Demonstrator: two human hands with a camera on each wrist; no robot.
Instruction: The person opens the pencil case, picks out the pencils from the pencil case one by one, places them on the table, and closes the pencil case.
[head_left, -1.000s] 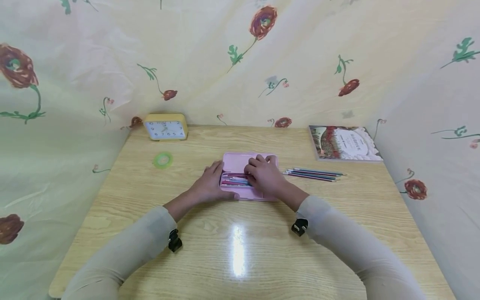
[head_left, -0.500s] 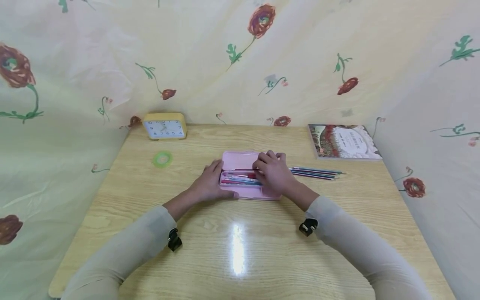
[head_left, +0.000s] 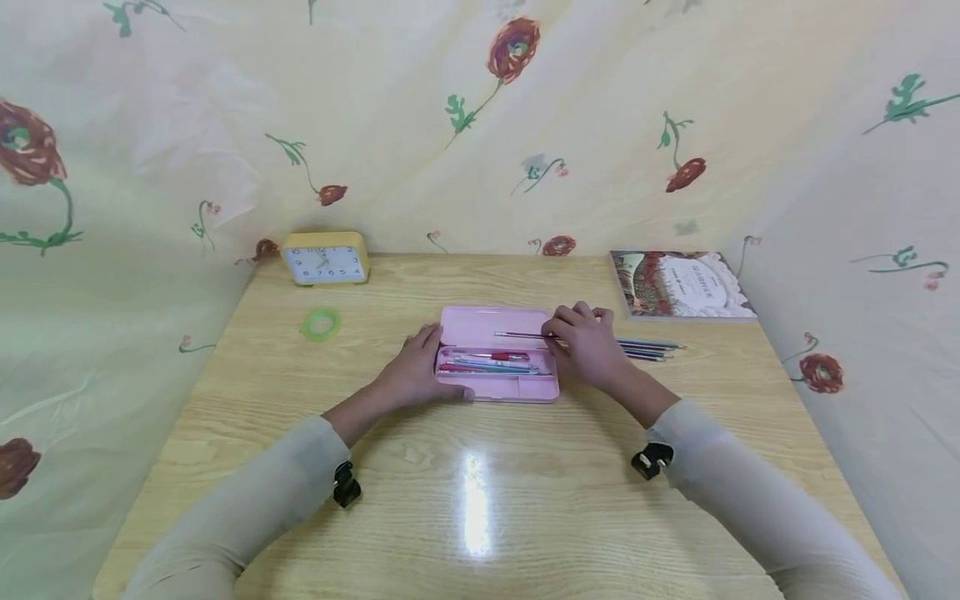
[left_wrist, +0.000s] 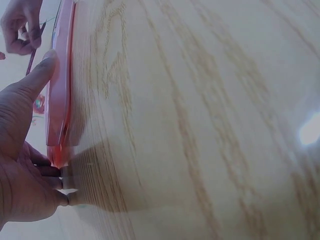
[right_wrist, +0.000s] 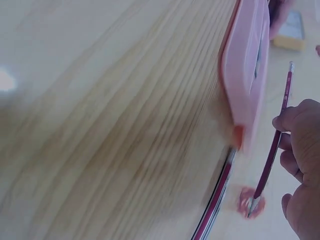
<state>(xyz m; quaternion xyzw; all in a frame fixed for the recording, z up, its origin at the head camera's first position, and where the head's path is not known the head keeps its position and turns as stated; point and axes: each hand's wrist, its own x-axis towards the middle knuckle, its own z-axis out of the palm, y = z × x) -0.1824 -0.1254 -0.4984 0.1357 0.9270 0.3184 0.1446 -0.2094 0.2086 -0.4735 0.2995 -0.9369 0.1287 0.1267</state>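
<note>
A pink pencil case point(head_left: 498, 387) lies open on the table, its lid point(head_left: 487, 323) folded back behind. Inside its tray sit a red pen point(head_left: 510, 357) and several slim pens and pencils. My left hand point(head_left: 415, 367) grips the left end of the case, thumb along the front and fingers at the side. A dark red pencil point(right_wrist: 270, 160) is pinched between thumb and fingers of my right hand point(head_left: 588, 346), above the right end of the lid. To the right, partly behind that hand, lie several striped pencils point(head_left: 647, 345) in a bundle.
A yellow alarm clock point(head_left: 326, 258) stands at the back left, with a green tape roll point(head_left: 321, 324) in front of it. At the back right lies a book point(head_left: 681, 285). Flowered cloth point(head_left: 420, 125) hangs behind the wooden table point(head_left: 405, 500).
My right hand has moved right from over the tray, bringing the dark red pencil with it and uncovering the case's contents. The left hand stays at the left end.
</note>
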